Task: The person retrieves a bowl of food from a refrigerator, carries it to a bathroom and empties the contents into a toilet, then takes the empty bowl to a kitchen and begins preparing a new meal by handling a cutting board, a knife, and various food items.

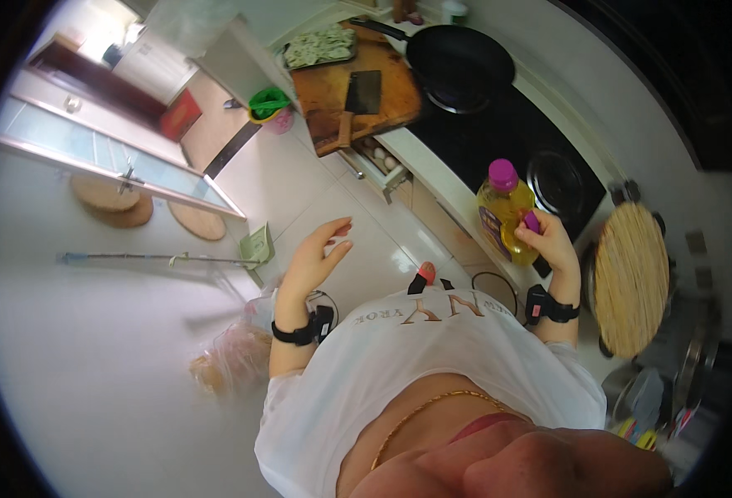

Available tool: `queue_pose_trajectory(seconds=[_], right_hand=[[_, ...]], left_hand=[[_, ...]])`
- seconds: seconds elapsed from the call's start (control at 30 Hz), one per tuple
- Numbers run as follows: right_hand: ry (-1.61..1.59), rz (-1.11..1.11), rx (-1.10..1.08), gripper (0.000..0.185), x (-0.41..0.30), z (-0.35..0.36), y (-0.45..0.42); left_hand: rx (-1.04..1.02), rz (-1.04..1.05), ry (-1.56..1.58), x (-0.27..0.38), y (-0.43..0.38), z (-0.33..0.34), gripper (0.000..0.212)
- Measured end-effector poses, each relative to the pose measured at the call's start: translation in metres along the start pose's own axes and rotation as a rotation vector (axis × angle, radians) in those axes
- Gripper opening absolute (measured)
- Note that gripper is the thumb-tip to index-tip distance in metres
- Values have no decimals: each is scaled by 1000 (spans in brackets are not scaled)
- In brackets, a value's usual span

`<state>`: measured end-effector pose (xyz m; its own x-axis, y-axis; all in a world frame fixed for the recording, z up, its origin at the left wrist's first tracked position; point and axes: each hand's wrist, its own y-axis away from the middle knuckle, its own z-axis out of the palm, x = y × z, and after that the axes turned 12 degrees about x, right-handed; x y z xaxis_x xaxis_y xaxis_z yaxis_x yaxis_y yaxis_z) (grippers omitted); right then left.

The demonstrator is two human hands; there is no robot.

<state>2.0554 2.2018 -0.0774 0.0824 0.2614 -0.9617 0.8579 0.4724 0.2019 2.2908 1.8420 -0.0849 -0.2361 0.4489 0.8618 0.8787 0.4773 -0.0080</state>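
Observation:
My right hand (546,239) grips the purple handle of a large bottle of yellow oil (507,208), upright with its purple cap on, by the front edge of the black cooktop (496,140). My left hand (321,255) hangs over the floor with fingers apart and nothing in it. A black frying pan (459,62) sits on the far burner. Beside it, a cleaver (363,93) with a wooden handle lies on a wooden cutting board (397,81), near a tray of pale green-flecked food (320,46).
Below the board, a drawer (386,180) holding eggs stands pulled out. A round woven straw lid (632,280) is right of the cooktop. On the floor are a lined bin (272,112), a green dustpan (257,246) and plastic bags (235,355). A glass door (117,149) stands at left.

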Motion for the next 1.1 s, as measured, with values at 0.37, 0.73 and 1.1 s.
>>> queue_pose_trajectory(seconds=[0.37,0.73,1.1], right_hand=[[158,-24,-190,20,-4,29,-80],[131,-34,-4,21,-13,82,-75],[131,31,130,22,-8,108,-66]], left_hand=[[-97,803,-83,93,-146,67,44],[-323,1031,-38,70,-214,66,35],[-391,749,-398,66,-230,72,45]])
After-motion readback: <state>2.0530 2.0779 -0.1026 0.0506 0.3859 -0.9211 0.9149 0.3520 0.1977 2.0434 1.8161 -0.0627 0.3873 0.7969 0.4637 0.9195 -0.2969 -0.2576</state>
